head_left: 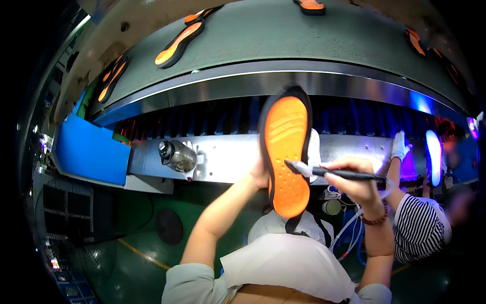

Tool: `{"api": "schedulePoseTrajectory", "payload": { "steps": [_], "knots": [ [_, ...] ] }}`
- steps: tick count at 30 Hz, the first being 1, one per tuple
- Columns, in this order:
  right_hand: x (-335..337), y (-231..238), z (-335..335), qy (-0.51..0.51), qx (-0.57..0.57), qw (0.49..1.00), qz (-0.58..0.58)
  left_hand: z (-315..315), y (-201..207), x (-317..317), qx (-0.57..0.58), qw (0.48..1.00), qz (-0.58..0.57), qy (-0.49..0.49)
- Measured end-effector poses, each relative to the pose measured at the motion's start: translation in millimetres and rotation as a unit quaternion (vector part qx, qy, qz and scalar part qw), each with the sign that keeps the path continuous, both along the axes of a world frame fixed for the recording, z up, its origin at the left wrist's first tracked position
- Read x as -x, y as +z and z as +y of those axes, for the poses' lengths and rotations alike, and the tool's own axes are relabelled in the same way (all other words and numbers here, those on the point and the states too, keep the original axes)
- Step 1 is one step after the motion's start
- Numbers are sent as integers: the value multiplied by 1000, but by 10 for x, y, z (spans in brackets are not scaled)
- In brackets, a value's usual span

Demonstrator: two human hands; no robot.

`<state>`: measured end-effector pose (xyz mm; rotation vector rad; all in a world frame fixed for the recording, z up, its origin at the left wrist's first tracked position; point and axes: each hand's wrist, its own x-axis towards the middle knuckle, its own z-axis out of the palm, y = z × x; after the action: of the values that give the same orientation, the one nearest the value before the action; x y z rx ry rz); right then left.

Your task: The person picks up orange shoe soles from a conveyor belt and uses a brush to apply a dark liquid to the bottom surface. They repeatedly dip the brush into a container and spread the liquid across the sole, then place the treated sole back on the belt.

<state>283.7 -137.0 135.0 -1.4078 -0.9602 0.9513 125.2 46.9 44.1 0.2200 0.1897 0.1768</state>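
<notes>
Clock positions are read from the middle of the view unless stated otherwise. At 9 o'clock, we have a squat, see-through bottle [182, 158] with a black cap [165, 148], on the metal ledge [230, 158]. Its body looks dark; we cannot tell what it contains. At 4 o'clock, we note a round pale object [331, 206] among thin hoses; we cannot tell whether it is a container. Any lettering on these items is too small for us to read.

The orange-and-black sole [287, 129] stands just right of centre, with its toe toward 12 o'clock and its orange face toward us. Slanted ridges mark its upper half, and small round marks cover the lower half.

Our left hand [260, 171] is clamped on the sole's edge, at 8 o'clock from the sole's middle; most of its fingers are hidden behind. Our right hand [362, 190], toward 3 o'clock, has its fingers closed around a black-handled brush [336, 173], whose dark tip meets the orange face.

From 10 to 1 o'clock, more orange-and-black soles [179, 44] lie on the green belt [258, 38]. At 3 o'clock, a co-worker's gloved hand [400, 148] is near a brightly lit sole-shaped piece [434, 158].
</notes>
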Motion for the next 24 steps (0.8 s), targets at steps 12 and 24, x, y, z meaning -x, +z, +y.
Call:
{"api": "schedulePoseTrajectory", "payload": {
  "steps": [12, 24],
  "knots": [
    [-85, -451, 521, -216, -132, 966, 45, -459, -25, -232, -108, 992, 62, 18],
    [368, -394, -90, 71, -148, 968, -189, -213, 194, -54, -184, 973, 121, 72]
  ]
}}
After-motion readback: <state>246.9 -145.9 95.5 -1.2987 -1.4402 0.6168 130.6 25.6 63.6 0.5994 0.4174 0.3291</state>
